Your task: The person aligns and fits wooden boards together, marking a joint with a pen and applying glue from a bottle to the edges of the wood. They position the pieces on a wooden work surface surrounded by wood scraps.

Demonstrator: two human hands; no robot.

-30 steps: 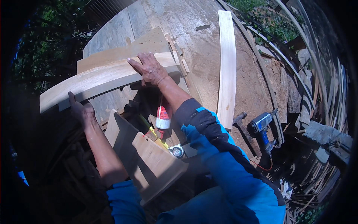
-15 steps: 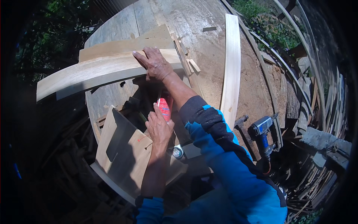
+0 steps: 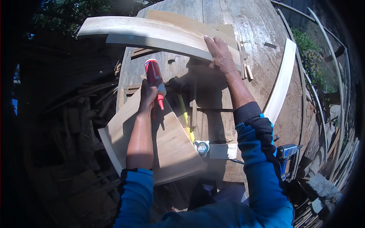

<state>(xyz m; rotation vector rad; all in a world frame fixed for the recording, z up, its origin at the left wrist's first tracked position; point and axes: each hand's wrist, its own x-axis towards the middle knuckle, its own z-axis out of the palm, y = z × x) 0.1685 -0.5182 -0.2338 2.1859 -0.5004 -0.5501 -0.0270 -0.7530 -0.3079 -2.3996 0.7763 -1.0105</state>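
My left hand (image 3: 148,95) is wrapped around a red glue bottle (image 3: 153,72), tipped so its red nozzle points down. Below it lies a pale, flat wooden panel (image 3: 171,140), partly in shadow. My right hand (image 3: 221,55) grips the right part of a long, curved wooden board (image 3: 159,32), its fingers over the top and its thumb at the near side. This board rests on thinner, flat wooden pieces (image 3: 224,32) on the worktable.
A tape measure (image 3: 202,147) sits near me beside a yellow strip (image 3: 184,114). Another curved board (image 3: 282,79) lies at right, with a nail gun (image 3: 287,152) nearer me. Small offcuts (image 3: 248,72) lie beside the held board. Scrap wood (image 3: 81,117) fills the left side.
My left hand has lifted the glue bottle from the shadowed table and turned its nozzle downward. The view has shifted, and my right hand stays on the curved board.
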